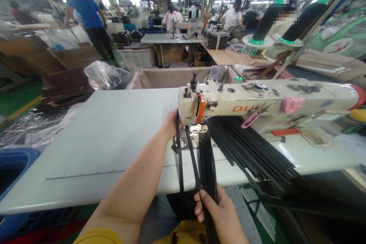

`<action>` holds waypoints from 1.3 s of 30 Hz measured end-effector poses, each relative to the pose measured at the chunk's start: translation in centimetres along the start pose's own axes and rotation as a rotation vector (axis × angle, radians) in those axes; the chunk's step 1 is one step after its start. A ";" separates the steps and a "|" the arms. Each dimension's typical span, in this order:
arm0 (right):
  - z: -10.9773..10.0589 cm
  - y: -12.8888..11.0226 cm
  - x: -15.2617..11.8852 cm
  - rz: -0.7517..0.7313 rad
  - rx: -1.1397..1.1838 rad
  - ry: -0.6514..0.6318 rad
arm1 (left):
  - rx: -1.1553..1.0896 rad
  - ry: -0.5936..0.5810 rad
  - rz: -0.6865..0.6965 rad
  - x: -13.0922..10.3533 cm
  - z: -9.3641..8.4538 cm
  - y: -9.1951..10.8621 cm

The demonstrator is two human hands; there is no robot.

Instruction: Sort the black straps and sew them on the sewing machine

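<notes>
Black straps (208, 160) run down from the needle area of a white sewing machine (225, 99) and over the table's front edge. My right hand (213, 204) is closed round this bundle just in front of the edge, with its thumb on one narrow strap. Behind the machine head's left side is my left hand (173, 122); its fingers are mostly hidden by the head. One strap (179, 156) hangs beside that hand and down over the edge. More black straps (251, 148) lie fanned out under the machine arm, to the right.
The pale table (114, 129) carries a printed ruler line near its front. A blue basket (17, 160) stands at the left, near plastic-wrapped goods (105, 74). Thread cones (264, 26) rise behind the machine. A person in a blue shirt (85, 11) stands at the back left.
</notes>
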State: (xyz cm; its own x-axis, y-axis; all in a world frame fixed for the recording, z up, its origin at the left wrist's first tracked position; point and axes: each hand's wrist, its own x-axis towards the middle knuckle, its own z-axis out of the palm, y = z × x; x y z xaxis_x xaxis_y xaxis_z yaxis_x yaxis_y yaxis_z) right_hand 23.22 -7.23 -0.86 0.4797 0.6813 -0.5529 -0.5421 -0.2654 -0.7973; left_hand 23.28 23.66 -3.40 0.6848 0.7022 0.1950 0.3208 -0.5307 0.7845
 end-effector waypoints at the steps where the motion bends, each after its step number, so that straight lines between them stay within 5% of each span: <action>1: 0.0 0.0 0.1 0.002 0.008 0.002 | 0.008 0.021 0.013 -0.1 0.0 0.1; 25: -0.3 0.5 0.8 -0.083 0.007 -0.016 | 0.068 0.129 0.007 -0.9 -0.6 0.4; 39: -3.2 1.6 -1.2 0.214 0.186 -0.152 | 0.407 -0.022 0.246 -12.1 0.1 3.6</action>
State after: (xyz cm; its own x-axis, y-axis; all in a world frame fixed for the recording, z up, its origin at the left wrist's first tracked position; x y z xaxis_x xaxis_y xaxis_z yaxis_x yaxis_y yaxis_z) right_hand 23.94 -10.65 -2.21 0.2404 0.7213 -0.6495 -0.7433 -0.2935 -0.6011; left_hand 16.28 13.20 -2.97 0.7849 0.5244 0.3299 0.3747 -0.8259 0.4213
